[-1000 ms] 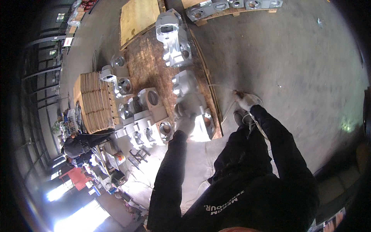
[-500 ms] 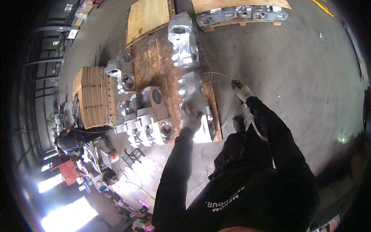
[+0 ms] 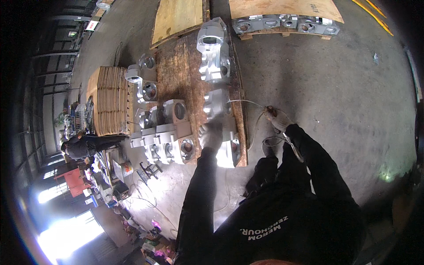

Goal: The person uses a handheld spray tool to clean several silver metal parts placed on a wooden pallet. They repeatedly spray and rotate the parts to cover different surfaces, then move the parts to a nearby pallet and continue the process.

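Note:
Beside the nearer end of the right-hand row of silver metal castings point(image 3: 217, 102), my left hand point(image 3: 209, 138) in a pale glove rests against or just over a casting. Motion blur smears its fingers and a dark grey patch next to them. Out over the floor to the right, my right hand point(image 3: 277, 120), in a soiled light glove, is closed around a thin pale hose point(image 3: 247, 101). One end of this hose reaches left to the castings, and loops hang below the hand. What sits inside the right fist is partly hidden.
The castings stand on a worn wooden board point(image 3: 183, 66). More castings point(image 3: 170, 137) are grouped at its left. Stacked brown cardboard point(image 3: 112, 101) lies farther left, near a person in dark clothing point(image 3: 81, 145). A plywood-topped pallet load point(image 3: 285, 11) stands at the back right.
The scene has shifted slightly downward in the view. My left hand has moved a little leftward across the casting. My right hand still holds the hose, which has swung into a different loop.

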Demonstrator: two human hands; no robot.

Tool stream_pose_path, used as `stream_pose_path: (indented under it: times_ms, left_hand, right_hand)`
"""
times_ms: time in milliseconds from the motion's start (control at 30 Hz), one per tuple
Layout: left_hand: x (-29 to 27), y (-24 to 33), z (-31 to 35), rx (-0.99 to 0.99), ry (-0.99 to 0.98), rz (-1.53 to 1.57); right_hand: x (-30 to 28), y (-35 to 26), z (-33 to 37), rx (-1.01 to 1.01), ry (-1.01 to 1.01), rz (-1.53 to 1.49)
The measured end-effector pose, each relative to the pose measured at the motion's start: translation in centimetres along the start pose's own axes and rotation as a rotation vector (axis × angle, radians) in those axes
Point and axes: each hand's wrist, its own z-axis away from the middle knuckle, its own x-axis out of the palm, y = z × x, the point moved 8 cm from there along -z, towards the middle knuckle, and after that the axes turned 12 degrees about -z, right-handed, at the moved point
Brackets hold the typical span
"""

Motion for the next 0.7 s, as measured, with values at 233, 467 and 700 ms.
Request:
stream_pose_path:
  times_ms: [233, 467, 700]
  left_hand:
    - [-0.8, -0.3, -2.7, -0.202, 0.273, -0.124]
    - [-2.2, 0.3, -2.1, -0.203, 0.397, -0.015]
    - [0.0, -0.4, -3.0, -0.149, 0.161, -0.05]
  right_hand:
    - [2.3, -4.4, 1.2, 0.374, 0.001, -0.265]
    - [6.2, -1.8, -0.7, 0.556, -0.032, -0.436]
    - [6.0, -0.1, -1.2, 0.664, -0.091, -0.46]
